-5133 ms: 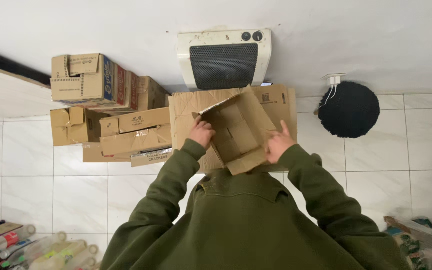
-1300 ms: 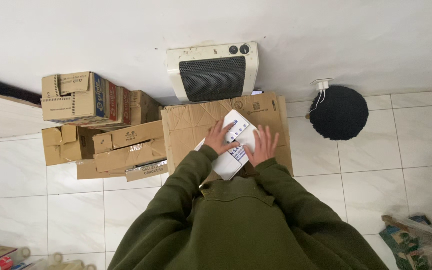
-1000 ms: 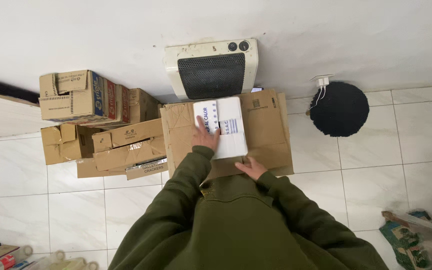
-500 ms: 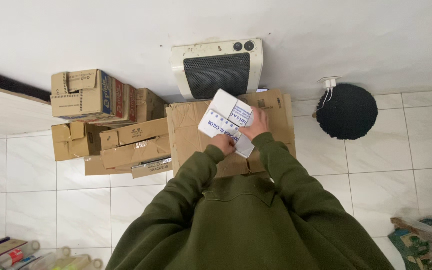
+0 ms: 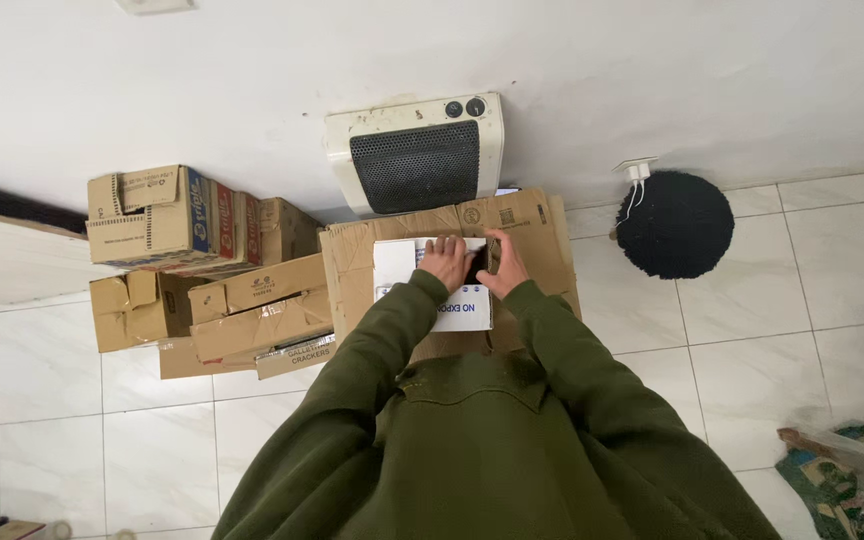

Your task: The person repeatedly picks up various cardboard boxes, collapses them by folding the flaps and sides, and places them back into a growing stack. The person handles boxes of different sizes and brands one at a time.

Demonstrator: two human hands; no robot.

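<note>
A white box with blue print (image 5: 402,270) is seen lying flat on top of a large brown cardboard box (image 5: 542,225), which stands on the white tiled floor (image 5: 832,290) just in front of a cream wall heater with a dark grille (image 5: 415,152). Both hands are placed at the far edge of the white box. The left hand (image 5: 444,262) is laid palm down on the top of the box, its fingers held close together and bent over the upper edge. The right hand (image 5: 505,265) is set just beside it, touching the right end of the box, with the fingers curled around a dark opening at that end; whether a flap is pinched between them cannot be told. Both arms are covered by olive green sleeves (image 5: 592,390). To the left of the large box, a pile of smaller cardboard boxes (image 5: 202,270) is stacked against the wall, some flattened and some upright. To the right, a round black object (image 5: 687,225) is seen on the floor near the wall, with a white plug and cord (image 5: 636,172) at its upper edge. A patterned bag (image 5: 847,480) is partly visible at the lower right corner.
</note>
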